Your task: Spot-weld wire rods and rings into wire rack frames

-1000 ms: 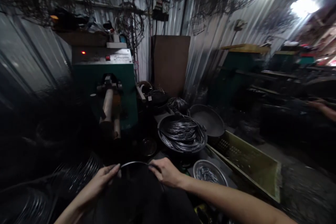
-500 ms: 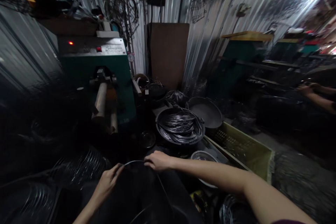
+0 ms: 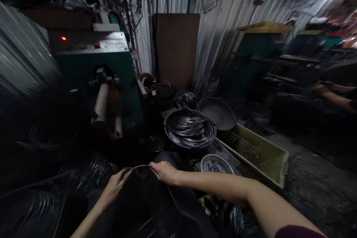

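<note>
- In the head view, the left hand point(image 3: 115, 182) and right hand point(image 3: 164, 173) each pinched a bowed strand point(image 3: 141, 166), stretched between them on the near side of a black basin point(image 3: 192, 147).
- Coiled wires point(image 3: 189, 126) filled that basin.
- A grey bowl point(image 3: 203, 162) nearby held small pieces point(image 3: 213, 166).
- Thin scraps point(image 3: 252, 152) lay inside a yellowish crate point(image 3: 269, 160).

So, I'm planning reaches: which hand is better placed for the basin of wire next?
Probably the right hand: it is nearer the basin than the left hand, though both hold the curved wire, so it would need to let go.
</note>
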Demonstrator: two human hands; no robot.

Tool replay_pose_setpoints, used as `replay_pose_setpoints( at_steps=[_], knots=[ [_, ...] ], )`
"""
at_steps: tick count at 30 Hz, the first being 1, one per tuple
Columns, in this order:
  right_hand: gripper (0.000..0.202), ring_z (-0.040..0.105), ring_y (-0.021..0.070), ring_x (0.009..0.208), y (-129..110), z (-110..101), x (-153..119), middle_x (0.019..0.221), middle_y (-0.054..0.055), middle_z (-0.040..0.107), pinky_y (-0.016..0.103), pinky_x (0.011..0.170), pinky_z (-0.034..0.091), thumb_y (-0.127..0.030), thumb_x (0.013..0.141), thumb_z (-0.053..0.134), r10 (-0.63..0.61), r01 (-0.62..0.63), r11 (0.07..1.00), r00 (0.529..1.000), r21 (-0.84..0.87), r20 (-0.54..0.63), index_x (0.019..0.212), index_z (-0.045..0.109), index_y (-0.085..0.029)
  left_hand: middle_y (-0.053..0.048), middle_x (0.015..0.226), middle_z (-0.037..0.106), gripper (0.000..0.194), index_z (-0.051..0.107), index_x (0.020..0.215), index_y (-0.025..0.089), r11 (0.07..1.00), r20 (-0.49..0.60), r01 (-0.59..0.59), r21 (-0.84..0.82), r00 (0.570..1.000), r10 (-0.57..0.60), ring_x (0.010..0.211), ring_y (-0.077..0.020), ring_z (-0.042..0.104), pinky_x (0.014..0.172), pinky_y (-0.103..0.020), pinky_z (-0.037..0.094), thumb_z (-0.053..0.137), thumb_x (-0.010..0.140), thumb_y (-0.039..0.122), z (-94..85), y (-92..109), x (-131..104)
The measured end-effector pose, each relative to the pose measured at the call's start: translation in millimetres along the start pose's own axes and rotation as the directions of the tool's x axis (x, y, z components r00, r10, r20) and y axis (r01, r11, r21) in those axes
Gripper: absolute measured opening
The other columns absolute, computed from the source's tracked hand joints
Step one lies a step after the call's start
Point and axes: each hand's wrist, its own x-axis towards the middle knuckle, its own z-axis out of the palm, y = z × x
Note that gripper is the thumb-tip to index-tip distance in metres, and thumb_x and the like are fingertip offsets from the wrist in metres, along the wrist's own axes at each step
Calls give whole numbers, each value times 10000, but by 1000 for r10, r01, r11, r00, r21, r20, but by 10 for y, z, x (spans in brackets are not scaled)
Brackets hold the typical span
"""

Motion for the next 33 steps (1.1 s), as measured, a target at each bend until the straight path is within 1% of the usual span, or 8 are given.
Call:
replay_pose_setpoints(
  at_steps=[3, 5, 9, 11, 16, 24, 29, 33],
  knots=[
    [305, 639, 194, 737, 23, 5, 41, 867, 58, 674, 253, 601, 383, -394, 952, 310, -1, 1, 999, 1000, -47, -5, 1068, 542, -232, 0, 1003, 698, 355, 614, 1066, 292, 959, -72, -65, 276, 994, 88, 938, -208, 659, 814, -270, 496, 385, 857, 465, 12, -72, 13],
    [327, 636, 192, 722, 10, -44, 93, 855, 59, 672, 257, 599, 391, -404, 957, 288, -20, 20, 998, 1000, -63, 15, 1067, 542, -230, 14, 1027, 699, 355, 622, 1058, 293, 933, -111, -63, 354, 988, 109, 936, -201, 667, 797, -245, 505, 374, 855, 444, 9, -118, -5],
    [354, 634, 185, 809, -35, -167, 206, 965, 44, 668, 267, 654, 426, -416, 960, 270, -142, 146, 989, 986, -37, 85, 1123, 538, -252, 45, 1059, 692, 358, 610, 1102, 305, 922, -121, -70, 381, 985, 124, 958, -187, 664, 793, -209, 509, 380, 857, 430, -10, -201, -52],
    [354, 631, 183, 846, -44, -168, 232, 1027, 26, 662, 270, 672, 435, -426, 956, 279, -172, 174, 985, 981, -10, 92, 1188, 509, -290, 56, 1112, 671, 371, 589, 1150, 319, 915, -119, -75, 397, 984, 133, 996, -185, 652, 814, -209, 507, 387, 850, 403, -12, -260, -54],
    [335, 638, 191, 808, -17, -36, 199, 985, 25, 677, 286, 674, 440, -405, 931, 342, -69, 72, 996, 996, -47, 63, 1203, 504, -294, 42, 1133, 660, 410, 619, 1136, 292, 890, -131, -75, 450, 980, 149, 999, -185, 652, 837, -224, 512, 389, 805, 370, 31, -339, 18],
    [394, 638, 177, 836, 21, -39, 73, 995, -3, 674, 288, 740, 462, -468, 950, 284, 14, -14, 997, 1000, 81, -8, 1263, 491, -350, 48, 1121, 663, 417, 636, 1116, 294, 886, -135, -77, 458, 979, 155, 985, -167, 657, 848, -218, 507, 385, 786, 343, 111, -204, 98],
    [393, 642, 200, 771, 36, -40, 44, 928, 22, 677, 314, 703, 473, -454, 943, 297, 22, -22, 1000, 999, 14, 30, 1261, 492, -329, 35, 1138, 656, 430, 620, 1144, 283, 880, -98, -46, 473, 990, 105, 996, -173, 653, 837, -215, 504, 376, 795, 346, 124, -135, 107],
    [405, 644, 225, 788, -8, -155, 159, 944, 46, 674, 339, 685, 480, -445, 936, 287, 4, 0, 998, 997, -56, 82, 1273, 480, -328, 30, 1111, 671, 434, 607, 1154, 289, 886, -93, -38, 463, 992, 91, 977, -178, 660, 811, -210, 502, 368, 798, 350, 89, -137, 112]
  ],
)
